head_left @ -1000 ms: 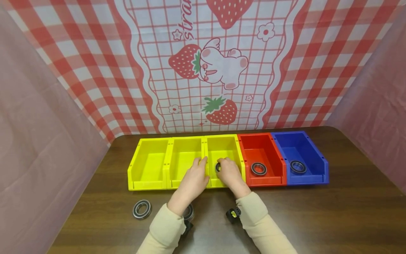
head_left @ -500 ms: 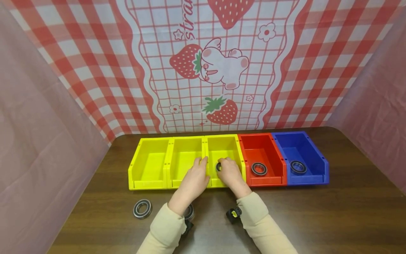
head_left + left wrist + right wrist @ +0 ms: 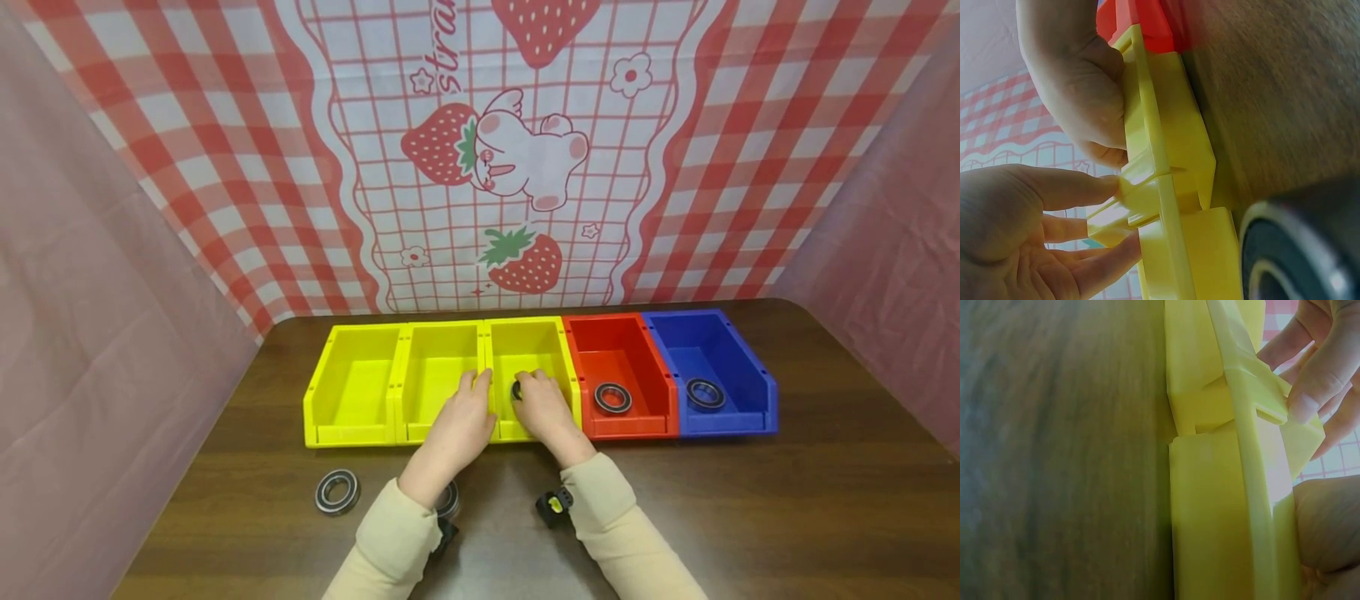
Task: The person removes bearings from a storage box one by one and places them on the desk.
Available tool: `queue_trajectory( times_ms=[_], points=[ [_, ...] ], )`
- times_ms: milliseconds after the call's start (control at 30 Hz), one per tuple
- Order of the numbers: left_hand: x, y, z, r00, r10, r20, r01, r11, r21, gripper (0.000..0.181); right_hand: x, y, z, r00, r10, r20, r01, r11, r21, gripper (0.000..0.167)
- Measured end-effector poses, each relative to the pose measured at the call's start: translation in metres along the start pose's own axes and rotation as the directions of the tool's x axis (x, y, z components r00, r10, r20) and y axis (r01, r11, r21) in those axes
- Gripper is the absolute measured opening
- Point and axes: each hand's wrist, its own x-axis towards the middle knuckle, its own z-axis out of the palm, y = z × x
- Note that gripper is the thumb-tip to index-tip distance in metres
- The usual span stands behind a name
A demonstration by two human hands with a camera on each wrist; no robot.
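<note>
I find the bearing (image 3: 516, 390) in the third yellow bin (image 3: 525, 337) from the left, mostly hidden by my right hand (image 3: 546, 407), whose curled fingers grip it; my left hand (image 3: 463, 423) rests with fingers loosely extended at the bin's left wall (image 3: 487, 354). I judge it rigid, dense and smooth enough to slip, best held across its outer edge.

Black bearing (image 3: 516, 390) now less visible (only a sliver) beside the right hand (image 3: 543, 408).
</note>
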Motion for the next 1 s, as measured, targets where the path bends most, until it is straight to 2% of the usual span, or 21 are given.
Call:
queue_trajectory(
  times_ms=[567,1000],
  points=[
    [0.0010,-0.0002,0.0005,1.000,-0.023,0.018,0.023,1.000,-0.018,0.059,-0.0022,0.0021,-0.0019,0.999,-0.021,-0.037,0.024,0.998,0.057,0.037],
    [0.0009,-0.0001,0.0018,0.999,-0.030,0.019,0.031,0.999,-0.028,0.058,-0.0021,0.0011,-0.0086,1.000,-0.018,-0.012,0.019,0.997,0.079,0.045]
  ],
)
